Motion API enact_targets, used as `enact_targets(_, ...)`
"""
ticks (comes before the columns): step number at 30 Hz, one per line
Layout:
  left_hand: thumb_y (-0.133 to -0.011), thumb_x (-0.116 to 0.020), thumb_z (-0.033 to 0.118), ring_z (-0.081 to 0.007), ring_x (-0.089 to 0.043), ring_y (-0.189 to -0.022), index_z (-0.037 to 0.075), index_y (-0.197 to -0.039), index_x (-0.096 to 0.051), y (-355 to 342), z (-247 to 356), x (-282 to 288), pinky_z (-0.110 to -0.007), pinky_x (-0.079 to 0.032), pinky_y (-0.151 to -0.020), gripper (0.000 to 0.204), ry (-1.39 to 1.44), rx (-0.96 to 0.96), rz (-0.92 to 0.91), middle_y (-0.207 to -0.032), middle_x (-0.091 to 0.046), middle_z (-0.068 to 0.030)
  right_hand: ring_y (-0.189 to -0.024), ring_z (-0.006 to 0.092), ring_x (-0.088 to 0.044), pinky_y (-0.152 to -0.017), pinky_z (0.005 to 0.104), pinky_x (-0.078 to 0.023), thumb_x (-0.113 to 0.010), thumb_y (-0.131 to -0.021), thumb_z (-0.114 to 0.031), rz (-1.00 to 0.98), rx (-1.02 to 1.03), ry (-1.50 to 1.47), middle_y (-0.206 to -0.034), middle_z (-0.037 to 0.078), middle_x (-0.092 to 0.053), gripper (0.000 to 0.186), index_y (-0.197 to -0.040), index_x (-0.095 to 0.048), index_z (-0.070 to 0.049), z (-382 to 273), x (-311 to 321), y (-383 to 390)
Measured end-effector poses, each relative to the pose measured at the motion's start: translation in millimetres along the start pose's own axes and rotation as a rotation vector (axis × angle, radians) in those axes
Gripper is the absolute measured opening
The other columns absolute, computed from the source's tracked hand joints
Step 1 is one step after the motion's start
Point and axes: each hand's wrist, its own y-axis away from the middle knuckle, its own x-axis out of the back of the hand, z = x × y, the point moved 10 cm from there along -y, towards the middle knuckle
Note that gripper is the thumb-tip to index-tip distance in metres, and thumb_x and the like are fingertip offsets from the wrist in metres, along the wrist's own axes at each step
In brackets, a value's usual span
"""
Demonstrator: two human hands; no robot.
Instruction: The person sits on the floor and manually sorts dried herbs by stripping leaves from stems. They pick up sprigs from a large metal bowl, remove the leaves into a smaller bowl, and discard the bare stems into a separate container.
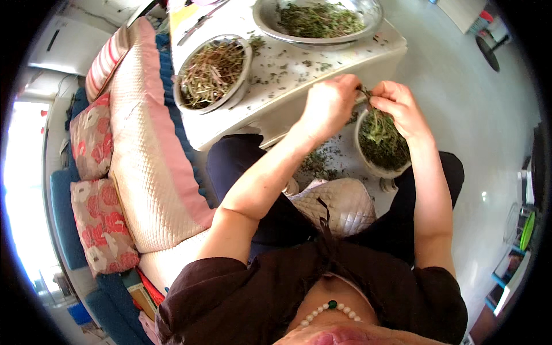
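Observation:
Close together over a pale tub (359, 150) between my knees, my two hands pinch a thin leafy sprig (367, 94). My left hand (333, 103) has its fingertips closed at the sprig's left side. Thumb and forefinger of my right hand (401, 106) grip it from the right. Dark green leaves (386, 146) fill much of the tub, and lighter sprigs lie on top or hang just below my fingers; which, I cannot tell. A metal bowl (247, 75) of bare brownish stems stands on the white table, left of my hands.
A larger metal basin (375, 23) of leafy greens sits at the table's (287, 95) far side. Leaf bits litter the tabletop and the floor (322, 164) below. A sofa (144, 155) with quilted covers and patterned cushions (92, 138) runs along the left.

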Motion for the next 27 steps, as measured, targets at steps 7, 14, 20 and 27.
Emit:
enact_targets(7,-0.082,-0.054,0.003,-0.023,-0.062,-0.068,0.0,-0.094,-0.061,3,-18,-5,-0.032,-0.048,-0.061,0.014,0.114,0.077,0.064,-0.077,-0.063,-0.0123,-0.08,0.011,-0.058,-0.071,0.0237,-0.046,-0.063,-0.083,-0.006,-0.038,-0.039,-0.111,-0.084,0.004,-0.063,0.013,-0.093,-0.061,0.0,15,-5,-1)
enact_targets(14,-0.083,-0.054,0.002,-0.0078,-0.052,-0.066,0.001,-0.103,-0.066,-8,-83,134,-0.021,-0.042,-0.06,0.024,0.258,0.292,0.577,-0.084,-0.064,-0.0029,-0.077,0.0078,-0.059,-0.067,0.0215,-0.048,-0.064,-0.084,-0.012,-0.037,-0.118,-0.268,-0.086,0.001,-0.064,0.016,-0.097,-0.061,-0.004,17,7,14)
enact_targets(20,-0.08,-0.053,0.008,-0.0219,-0.064,-0.067,0.004,-0.092,-0.069,24,-106,240,-0.032,-0.051,-0.063,0.02,-0.607,0.245,0.754,-0.08,-0.067,-0.0117,-0.078,0.01,-0.06,-0.063,0.0237,-0.049,-0.062,-0.085,-0.013,0.061,-0.117,-0.25,-0.084,0.001,-0.062,0.012,-0.093,-0.06,-0.005,11,16,15)
enact_targets(27,-0.074,-0.058,0.02,-0.0243,-0.056,-0.095,0.017,-0.091,-0.072,22,-132,232,-0.044,-0.041,-0.085,0.022,-1.065,0.319,0.667,-0.101,-0.063,-0.0046,-0.072,0.0083,-0.061,-0.057,0.0204,-0.045,-0.067,-0.082,-0.014,0.118,0.013,-0.12,-0.08,0.001,-0.064,0.015,-0.092,-0.062,-0.004,2,30,12)
